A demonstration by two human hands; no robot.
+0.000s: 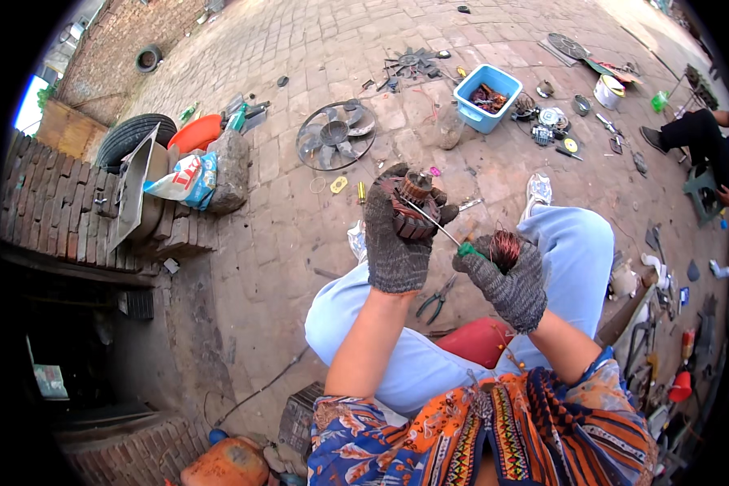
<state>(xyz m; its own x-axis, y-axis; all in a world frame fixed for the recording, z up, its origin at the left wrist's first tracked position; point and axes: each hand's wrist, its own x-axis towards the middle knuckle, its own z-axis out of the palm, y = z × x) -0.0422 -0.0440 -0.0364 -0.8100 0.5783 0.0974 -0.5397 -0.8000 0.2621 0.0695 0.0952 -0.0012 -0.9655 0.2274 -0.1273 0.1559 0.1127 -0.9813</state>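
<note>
My left hand [394,257], in a dark grey knit glove, is closed around a motor armature [413,219]. The armature has a copper-coloured commutator at its upper end and dark reddish windings below. My right hand [514,285], gloved alike, grips a screwdriver [439,228] with a green handle and a thin metal shaft. The shaft slants up to the left, and its tip meets the armature just under the commutator. A tangle of thin copper wire [506,248] also sits in my right hand, against the palm. Pliers [436,299] with dark handles lie on the ground between my legs.
A fan wheel [334,134] lies ahead on the brick paving. Beyond my right knee stand a blue tub [488,99] with copper scrap and several motor parts [549,121]. At far right sits another person [701,138]. A stone block [228,170] stands left.
</note>
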